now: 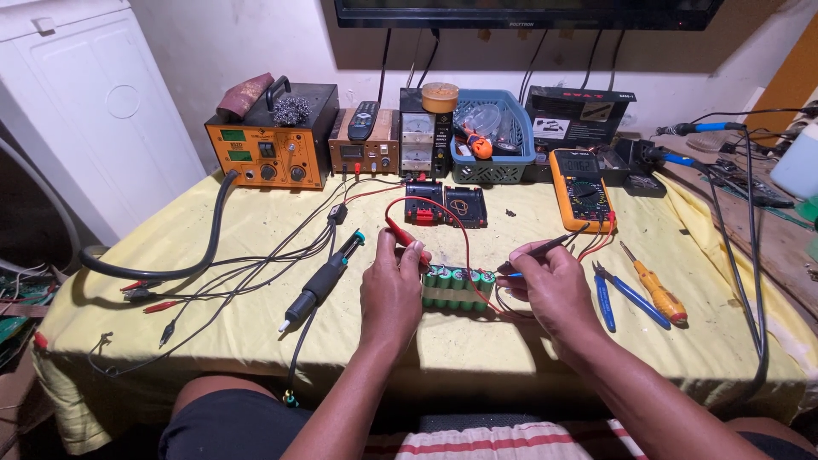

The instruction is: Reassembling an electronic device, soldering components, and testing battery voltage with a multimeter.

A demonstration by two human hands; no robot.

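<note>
A pack of several green cylindrical battery cells (458,287), taped together, lies on the yellow cloth (256,221) between my hands. My left hand (390,288) pinches a red test probe (406,237) and presses its tip against the left end of the pack. My right hand (552,285) grips a black test probe (545,248), its tip touching the right end of the pack. The red and black leads run back to a yellow multimeter (582,187) lying at the right rear.
A soldering iron (324,281) lies left of my hands among loose wires and clips. Blue pliers (609,294) and an orange screwdriver (656,294) lie on the right. An orange station (271,140), power supplies (422,136) and a blue basket (494,145) line the back.
</note>
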